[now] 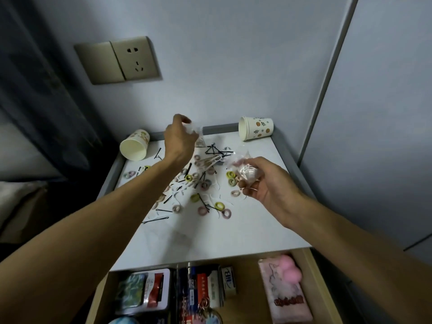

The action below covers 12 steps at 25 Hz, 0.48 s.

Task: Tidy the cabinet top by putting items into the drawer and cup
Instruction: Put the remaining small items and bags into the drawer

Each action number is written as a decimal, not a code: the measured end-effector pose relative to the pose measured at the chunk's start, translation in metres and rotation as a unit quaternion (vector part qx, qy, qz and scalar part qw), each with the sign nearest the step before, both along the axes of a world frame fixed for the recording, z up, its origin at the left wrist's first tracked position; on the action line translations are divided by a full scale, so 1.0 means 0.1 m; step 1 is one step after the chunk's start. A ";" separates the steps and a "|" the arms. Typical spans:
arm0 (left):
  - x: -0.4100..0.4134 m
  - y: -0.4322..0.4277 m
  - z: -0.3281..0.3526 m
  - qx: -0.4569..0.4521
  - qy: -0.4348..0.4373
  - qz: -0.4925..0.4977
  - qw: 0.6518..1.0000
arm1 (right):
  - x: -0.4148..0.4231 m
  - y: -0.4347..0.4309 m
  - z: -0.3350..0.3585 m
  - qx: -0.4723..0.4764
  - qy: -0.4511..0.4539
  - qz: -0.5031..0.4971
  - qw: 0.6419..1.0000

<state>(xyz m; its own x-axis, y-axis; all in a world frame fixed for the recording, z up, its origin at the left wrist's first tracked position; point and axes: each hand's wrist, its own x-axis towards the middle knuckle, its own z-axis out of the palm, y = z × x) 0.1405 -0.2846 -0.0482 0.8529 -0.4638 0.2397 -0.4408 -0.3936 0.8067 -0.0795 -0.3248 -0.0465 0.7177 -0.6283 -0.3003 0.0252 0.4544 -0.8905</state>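
Since the drawer [318,284] waits open at the bottom, your left hand [179,136] pinches clear plastic [194,130] and your right hand [265,182] grips a bag [246,170].

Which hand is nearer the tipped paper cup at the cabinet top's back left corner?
Left. The left hand hovers just right of the tipped white paper cup; the right hand is much farther right.

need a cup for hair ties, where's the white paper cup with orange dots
In the head view, the white paper cup with orange dots lies on its side in the far right corner of the white cabinet top, beyond the right hand.
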 end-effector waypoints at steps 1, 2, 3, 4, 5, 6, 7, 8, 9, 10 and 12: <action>-0.11 0.13 0.11 -0.025 -0.002 -0.016 1.000 | -0.05 0.06 0.04 -0.004 0.001 0.002 1.000; -0.24 0.28 0.21 -0.044 0.001 -0.036 0.998 | -0.11 0.12 0.07 -0.008 0.004 0.004 1.000; -0.37 0.44 0.28 -0.054 0.004 -0.059 0.997 | -0.17 0.19 0.09 -0.012 0.006 0.007 1.000; -0.51 0.62 0.33 -0.056 0.006 -0.082 0.995 | -0.24 0.28 0.11 -0.019 0.010 0.011 1.000; -0.65 0.81 0.36 -0.050 0.009 -0.105 0.993 | -0.30 0.37 0.13 -0.028 0.017 0.011 0.999; -0.81 0.99 0.37 -0.045 0.021 -0.128 0.991 | -0.37 0.44 0.14 -0.040 0.023 0.009 0.999; -0.95 1.15 0.36 -0.044 0.046 -0.147 0.987 | -0.42 0.51 0.14 -0.057 0.030 0.008 0.998; -1.10 1.32 0.37 -0.051 0.082 -0.164 0.982 | -0.47 0.58 0.16 -0.077 0.040 0.011 0.996; -1.22 1.48 0.36 -0.054 0.114 -0.180 0.975 | -0.52 0.64 0.17 -0.095 0.049 0.016 0.994; -1.34 1.63 0.35 -0.050 0.133 -0.195 0.970 | -0.57 0.70 0.18 -0.110 0.055 0.025 0.992; -1.47 1.86 0.29 -0.014 0.137 -0.219 0.966 | -0.65 0.81 0.19 -0.124 0.059 0.065 0.988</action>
<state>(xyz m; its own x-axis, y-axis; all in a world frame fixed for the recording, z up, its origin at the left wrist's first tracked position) -0.0065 -0.0985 -0.0194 0.6092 -0.7914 0.0508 -0.3285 -0.1935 0.9245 -0.1447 -0.2443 -0.0276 0.7657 -0.5987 -0.2350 -0.1302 0.2135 -0.9682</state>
